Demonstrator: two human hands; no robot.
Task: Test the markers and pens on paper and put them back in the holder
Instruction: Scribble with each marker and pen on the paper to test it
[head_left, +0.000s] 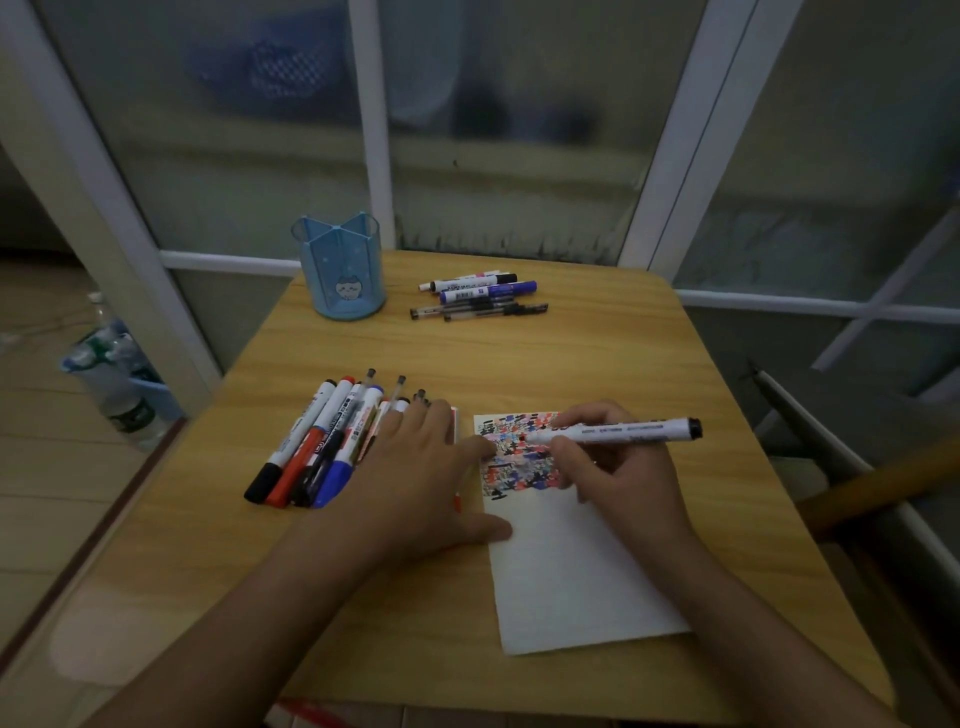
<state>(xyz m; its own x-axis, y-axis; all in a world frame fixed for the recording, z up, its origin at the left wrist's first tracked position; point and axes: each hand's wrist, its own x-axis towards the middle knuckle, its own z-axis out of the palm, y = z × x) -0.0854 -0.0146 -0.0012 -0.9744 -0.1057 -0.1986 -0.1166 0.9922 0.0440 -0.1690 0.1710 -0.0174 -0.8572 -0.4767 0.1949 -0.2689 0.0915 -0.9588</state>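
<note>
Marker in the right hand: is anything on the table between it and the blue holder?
Nothing visible. Bare table lies between the marker and the holder; the far pens lie right of that path.

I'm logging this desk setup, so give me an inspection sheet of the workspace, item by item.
Surface: wooden table.
Job's things: blue holder upright, looks empty; paper scribbled at its far end; pile of markers and pens left of it; smaller group beside the holder.
Clutter: nothing seen.
Grippers: left hand flat on pile and paper edge; right hand holds a marker, tip on paper.
Cables: nothing seen.
Surroundings: glass partition; bottles in a bin on the floor.
</note>
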